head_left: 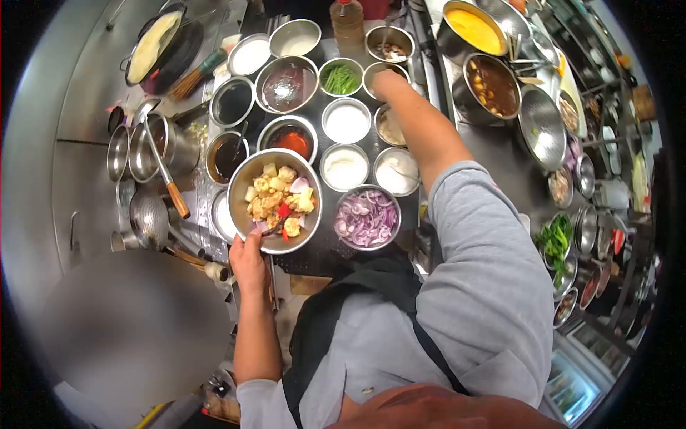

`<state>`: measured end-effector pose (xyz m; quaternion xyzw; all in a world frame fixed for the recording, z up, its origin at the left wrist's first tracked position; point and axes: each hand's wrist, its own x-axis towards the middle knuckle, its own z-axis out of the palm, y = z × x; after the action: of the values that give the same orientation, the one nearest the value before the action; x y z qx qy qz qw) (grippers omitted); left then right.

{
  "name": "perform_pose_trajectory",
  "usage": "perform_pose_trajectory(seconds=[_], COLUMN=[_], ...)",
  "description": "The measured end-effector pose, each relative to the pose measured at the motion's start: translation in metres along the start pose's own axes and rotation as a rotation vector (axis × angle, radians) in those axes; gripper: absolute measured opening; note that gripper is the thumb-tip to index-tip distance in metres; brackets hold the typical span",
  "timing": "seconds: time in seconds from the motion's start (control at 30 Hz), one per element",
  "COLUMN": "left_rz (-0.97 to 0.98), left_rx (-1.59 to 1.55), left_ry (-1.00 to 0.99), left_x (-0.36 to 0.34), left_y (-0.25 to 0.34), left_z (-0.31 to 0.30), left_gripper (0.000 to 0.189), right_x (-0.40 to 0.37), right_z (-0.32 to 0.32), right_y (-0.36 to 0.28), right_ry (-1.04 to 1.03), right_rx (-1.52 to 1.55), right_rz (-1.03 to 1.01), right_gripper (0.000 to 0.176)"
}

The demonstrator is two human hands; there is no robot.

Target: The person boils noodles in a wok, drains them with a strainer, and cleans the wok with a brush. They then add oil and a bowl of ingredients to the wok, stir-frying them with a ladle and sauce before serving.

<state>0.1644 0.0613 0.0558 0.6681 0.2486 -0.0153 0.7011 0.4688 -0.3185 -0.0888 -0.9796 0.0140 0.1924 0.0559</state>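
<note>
Steel bowl [250, 171]: over the near left corner of the counter [325, 247], overlapping a dish of white contents [220, 214] at its left; I cannot tell whether its base rests on anything.
Mixed pieces [275, 196]: inside that bowl — golden and pale chunks, some red bits, some purplish ones; the bare wall shows around them.
Left hand [249, 259]: curled at the near rim of the steel bowl, thumb at the lip, fingers mostly hidden; it has hold of the bowl.
Right hand [389, 84]: stretched across to the far right of the counter, dipping into a small bowl [369, 80]; my fingers are out of sight, so I cannot tell how far open they are or whether they hold anything.
Far edge: a bottle with a red cap [347, 30]; green strips [341, 79] in a bowl nearer me, just left of my right hand.
Near edge: sliced purple onion [366, 217] in its own bowl, to the right of the steel one; white contents [344, 166] in a bowl behind it.
Left edge: dark sauce [227, 156] in a container; beyond that edge, a ladle [168, 164] with a wooden handle.
</note>
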Motion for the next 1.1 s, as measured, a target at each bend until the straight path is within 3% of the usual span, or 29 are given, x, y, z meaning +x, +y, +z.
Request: perform_pose_trajectory(seconds=[0.1, 0.2, 0.3, 0.4, 0.47, 0.53, 0.6, 0.63, 0.67, 0.73, 0.8, 0.87, 0.97, 1.1], left_rz=[-0.009, -0.038, -0.053, -0.013, -0.012, -0.009, 0.036, -0.004, -0.046, -0.061, -0.059, -0.067, -0.122, -0.133], left_rx=[0.102, 0.141, 0.179, 0.133, 0.316, 0.251, 0.247, 0.172, 0.150, 0.052, 0.057, 0.071, 0.049, 0.128], left_ry=[-0.002, -0.008, -0.027, -0.093, -0.114, -0.126, -0.180, -0.213, -0.204, -0.242, -0.238, -0.219, -0.176, -0.141], left_x=[0.011, 0.029, 0.047, 0.069, 0.094, 0.097, 0.127, 0.126, 0.133, 0.145, 0.144, 0.137, 0.126, 0.108], left_y=[0.016, 0.022, 0.025, 0.015, 0.000, 0.013, -0.012, -0.004, -0.008, -0.019, -0.015, -0.011, -0.008, 0.012], left_z=[0.030, 0.058, 0.083, 0.106, 0.113, 0.144, 0.157, 0.170, 0.177, 0.187, 0.190, 0.188, 0.178, 0.170], left_gripper=[0.030, 0.030, 0.028, 0.027, 0.033, 0.029, 0.029, 0.030, 0.030, 0.030, 0.030, 0.030, 0.028, 0.026], right_x=[-0.001, 0.001, -0.004, -0.002, -0.029, -0.067, -0.080, -0.096, -0.088, -0.064, -0.023, 0.025, 0.076, 0.113], right_z=[-0.003, -0.010, -0.014, -0.020, -0.060, -0.109, -0.119, -0.134, -0.127, -0.127, -0.126, -0.114, -0.073, -0.045], right_y=[-0.003, 0.002, 0.013, 0.030, 0.025, 0.007, -0.010, -0.019, -0.022, -0.009, 0.016, 0.040, 0.059, 0.067], right_ry=[0.069, -0.035, 0.161, 0.209, 0.278, 0.064, -0.021, -0.096, -0.171, 0.169, 0.512, 0.383, 0.322, 0.371], right_rx=[0.025, 0.032, 0.152, 0.249, 0.328, 0.881, 0.913, 0.840, 0.818, 0.581, 0.334, 0.080, -0.300, -0.216], right_rz=[0.019, -0.093, -0.088, -0.091, -0.125, -0.253, -0.411, -0.513, -0.480, -0.480, -0.307, -0.190, -0.327, -0.199], right_gripper=[0.025, 0.024, 0.022, 0.025, 0.025, 0.026, 0.034, 0.035, 0.035, 0.034, 0.032, 0.030, 0.027, 0.021])
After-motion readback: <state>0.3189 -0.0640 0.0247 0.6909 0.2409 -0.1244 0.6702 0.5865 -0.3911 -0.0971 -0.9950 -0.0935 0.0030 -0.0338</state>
